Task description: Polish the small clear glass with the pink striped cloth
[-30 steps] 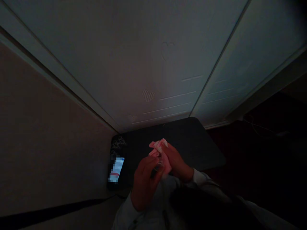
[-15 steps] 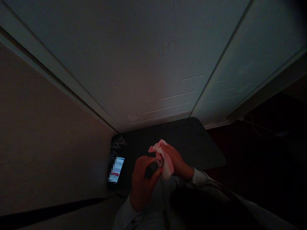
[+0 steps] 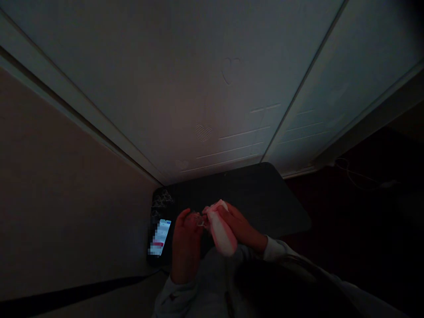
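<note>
My right hand [image 3: 243, 226] is closed around a pink-and-white cloth [image 3: 224, 234], its thumb pressed on top and the lower end hanging down. My left hand [image 3: 186, 251] is to the left of it, fingers curled around a small clear, shiny object [image 3: 199, 219]. That object sits right by the cloth's left edge; in the dim light its exact shape is hard to make out, and I cannot tell whether the two touch. Both hands are above the near part of a dark table [image 3: 265, 194].
On the table's left end lie several clear, shiny pieces [image 3: 162, 198] and a phone [image 3: 161, 237] with its screen lit. A pale panel with embossed hearts [image 3: 203, 132] rises behind the table. A white cable [image 3: 357, 176] trails at the right, and a dark strap [image 3: 82, 289] crosses lower left.
My left hand has shifted left and turned, drawing the clear object away from the cloth's middle. The cloth has moved slightly left and down in my right hand and looks less bunched.
</note>
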`<state>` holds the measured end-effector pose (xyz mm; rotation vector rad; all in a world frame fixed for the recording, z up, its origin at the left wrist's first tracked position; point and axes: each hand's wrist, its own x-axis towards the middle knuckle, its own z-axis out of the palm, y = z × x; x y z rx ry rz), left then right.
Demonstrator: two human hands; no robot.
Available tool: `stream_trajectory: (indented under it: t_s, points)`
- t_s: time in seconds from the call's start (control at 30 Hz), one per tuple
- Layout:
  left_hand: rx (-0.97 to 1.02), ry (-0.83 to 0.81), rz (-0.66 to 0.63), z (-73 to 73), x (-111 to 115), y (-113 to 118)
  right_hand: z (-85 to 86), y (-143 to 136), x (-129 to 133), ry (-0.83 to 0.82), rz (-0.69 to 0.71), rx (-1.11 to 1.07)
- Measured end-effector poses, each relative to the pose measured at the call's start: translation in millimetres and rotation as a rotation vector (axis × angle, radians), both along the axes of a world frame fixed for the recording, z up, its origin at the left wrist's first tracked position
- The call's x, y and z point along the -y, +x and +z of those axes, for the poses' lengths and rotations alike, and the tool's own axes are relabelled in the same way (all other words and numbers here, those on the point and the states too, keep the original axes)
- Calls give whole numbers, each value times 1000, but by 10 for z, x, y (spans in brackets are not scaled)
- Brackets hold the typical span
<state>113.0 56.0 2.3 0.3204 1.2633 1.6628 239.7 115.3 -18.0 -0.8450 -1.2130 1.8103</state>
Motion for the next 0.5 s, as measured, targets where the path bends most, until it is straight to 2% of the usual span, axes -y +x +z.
stream_trajectory:
  t_s: [0.13, 0.27, 0.43, 0.5]
  points:
    - [20, -18, 12, 21, -6, -32, 29, 23, -58, -29, -91, -47]
    - [-184, -114, -46, 19, 14, 10, 57, 0, -82, -76, -169, -76]
    - [-445, -130, -239, -24, 23, 21, 4, -53, -58, -103, -185, -199]
    - [-494, -143, -262, -58, 28, 3, -15, -66, -47, -129, -191, -249]
